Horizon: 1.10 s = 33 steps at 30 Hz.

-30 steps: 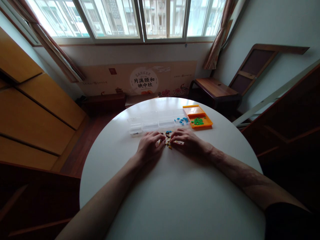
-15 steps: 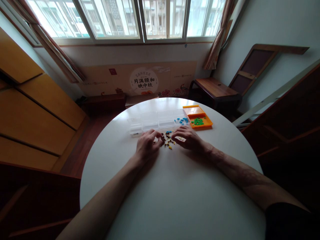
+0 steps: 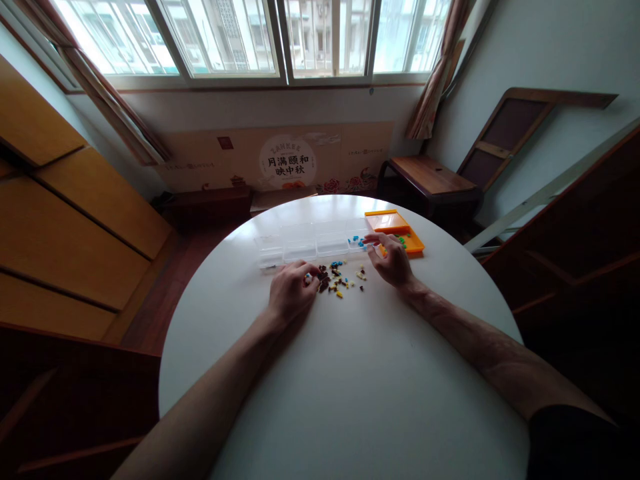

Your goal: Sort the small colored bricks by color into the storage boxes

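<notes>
A loose pile of small toy building bricks point(image 3: 324, 279), mostly dark brown with some yellow, cream and blue ones, lies on the white table. My left hand point(image 3: 294, 290) rests at the pile's left edge, fingers curled toward the thumb; what they hold, if anything, is too small to make out. Over the right end of the clear compartment box point(image 3: 300, 250) hovers my right hand point(image 3: 393, 261), its fingers stretched out and apart from the thumb. Beneath its fingertips are blue bricks point(image 3: 355, 240) in the end compartment. Green bricks point(image 3: 401, 241) in the orange box point(image 3: 415, 245) are partly hidden behind this hand.
The round white table point(image 3: 370, 373) fills the middle of the view. Behind it stand a wooden chair point(image 3: 433, 175) on the right and a printed cardboard panel point(image 3: 200, 163) below the window. A wooden cabinet point(image 3: 75, 220) is on the left.
My right hand has moved from the brick pile up and right to the blue compartment, uncovering cream and brown bricks. My left hand has shifted slightly left, showing more brown bricks.
</notes>
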Each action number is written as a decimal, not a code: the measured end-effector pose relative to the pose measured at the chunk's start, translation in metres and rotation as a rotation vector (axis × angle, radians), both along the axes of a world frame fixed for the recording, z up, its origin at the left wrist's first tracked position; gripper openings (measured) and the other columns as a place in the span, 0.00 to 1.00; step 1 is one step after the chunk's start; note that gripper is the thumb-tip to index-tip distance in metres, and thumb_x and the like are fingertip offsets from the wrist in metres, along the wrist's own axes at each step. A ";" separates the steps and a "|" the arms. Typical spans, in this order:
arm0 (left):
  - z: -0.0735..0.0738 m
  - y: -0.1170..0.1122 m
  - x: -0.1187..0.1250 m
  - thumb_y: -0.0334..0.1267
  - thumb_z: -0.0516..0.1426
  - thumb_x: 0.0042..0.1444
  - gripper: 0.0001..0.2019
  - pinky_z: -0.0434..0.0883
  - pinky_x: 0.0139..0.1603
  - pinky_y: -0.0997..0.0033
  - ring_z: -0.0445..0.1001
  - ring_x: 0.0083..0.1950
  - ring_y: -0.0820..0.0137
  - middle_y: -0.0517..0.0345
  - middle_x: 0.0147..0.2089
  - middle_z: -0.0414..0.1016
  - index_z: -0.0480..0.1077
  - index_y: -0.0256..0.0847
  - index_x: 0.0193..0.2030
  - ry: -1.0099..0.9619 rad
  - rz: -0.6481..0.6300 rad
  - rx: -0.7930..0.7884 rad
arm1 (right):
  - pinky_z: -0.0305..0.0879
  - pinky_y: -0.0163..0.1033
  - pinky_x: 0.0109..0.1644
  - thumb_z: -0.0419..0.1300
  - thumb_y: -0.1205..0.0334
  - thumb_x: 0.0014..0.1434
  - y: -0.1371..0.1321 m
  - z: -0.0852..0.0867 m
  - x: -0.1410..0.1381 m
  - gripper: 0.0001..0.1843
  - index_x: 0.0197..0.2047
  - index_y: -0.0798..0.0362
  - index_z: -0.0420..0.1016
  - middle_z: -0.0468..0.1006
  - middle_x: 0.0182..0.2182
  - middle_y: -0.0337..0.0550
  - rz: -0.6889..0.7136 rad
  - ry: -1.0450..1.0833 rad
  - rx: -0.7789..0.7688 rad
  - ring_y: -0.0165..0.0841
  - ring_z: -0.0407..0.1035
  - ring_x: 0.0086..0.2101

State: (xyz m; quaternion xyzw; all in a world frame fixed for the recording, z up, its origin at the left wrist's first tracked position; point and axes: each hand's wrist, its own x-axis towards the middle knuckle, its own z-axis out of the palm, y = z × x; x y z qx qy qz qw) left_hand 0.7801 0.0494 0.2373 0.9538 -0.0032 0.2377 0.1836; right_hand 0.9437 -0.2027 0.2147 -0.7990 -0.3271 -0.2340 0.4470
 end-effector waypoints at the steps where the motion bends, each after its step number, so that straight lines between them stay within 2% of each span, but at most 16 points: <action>1: 0.002 -0.001 -0.001 0.33 0.63 0.61 0.08 0.73 0.54 0.59 0.81 0.43 0.61 0.58 0.44 0.85 0.83 0.48 0.42 0.025 0.010 0.000 | 0.74 0.53 0.58 0.63 0.64 0.69 0.000 0.001 -0.002 0.09 0.50 0.47 0.83 0.88 0.44 0.44 0.009 0.007 -0.019 0.44 0.78 0.42; 6: 0.006 -0.003 -0.002 0.37 0.64 0.64 0.05 0.72 0.56 0.60 0.81 0.43 0.63 0.58 0.46 0.85 0.84 0.48 0.42 0.071 0.031 -0.003 | 0.71 0.53 0.58 0.63 0.63 0.68 0.001 0.005 -0.007 0.06 0.46 0.47 0.82 0.87 0.41 0.43 0.053 -0.003 -0.076 0.45 0.78 0.43; 12: 0.005 -0.002 -0.001 0.41 0.67 0.63 0.03 0.72 0.56 0.59 0.81 0.43 0.62 0.58 0.44 0.84 0.83 0.48 0.40 0.062 0.065 -0.026 | 0.69 0.52 0.57 0.62 0.62 0.69 0.000 0.006 -0.006 0.05 0.43 0.48 0.81 0.85 0.40 0.44 0.082 -0.031 -0.117 0.44 0.77 0.42; 19: 0.000 0.001 0.001 0.40 0.66 0.65 0.04 0.72 0.57 0.60 0.81 0.45 0.62 0.58 0.47 0.85 0.85 0.50 0.42 0.035 -0.017 -0.022 | 0.68 0.52 0.59 0.63 0.64 0.68 0.001 0.005 -0.006 0.04 0.42 0.47 0.81 0.84 0.38 0.43 0.119 -0.031 -0.126 0.43 0.78 0.43; 26: -0.006 0.005 0.004 0.40 0.60 0.72 0.07 0.71 0.56 0.60 0.81 0.43 0.62 0.55 0.46 0.83 0.80 0.44 0.43 0.033 -0.047 0.022 | 0.70 0.53 0.59 0.63 0.65 0.68 0.001 0.005 -0.008 0.05 0.43 0.47 0.81 0.84 0.40 0.43 0.165 -0.064 -0.144 0.44 0.79 0.45; 30: -0.009 0.005 0.006 0.41 0.58 0.75 0.07 0.72 0.49 0.63 0.80 0.39 0.63 0.56 0.40 0.83 0.76 0.44 0.47 -0.010 -0.023 -0.037 | 0.72 0.52 0.59 0.62 0.65 0.70 0.003 0.009 -0.018 0.06 0.46 0.46 0.81 0.85 0.43 0.43 0.286 -0.102 -0.155 0.43 0.79 0.47; 33: -0.011 0.003 0.005 0.40 0.57 0.76 0.06 0.71 0.43 0.67 0.80 0.37 0.66 0.59 0.40 0.84 0.75 0.45 0.49 -0.024 -0.102 -0.116 | 0.73 0.51 0.58 0.64 0.63 0.72 0.007 0.013 -0.027 0.04 0.48 0.45 0.80 0.86 0.45 0.43 0.389 -0.141 -0.180 0.42 0.80 0.47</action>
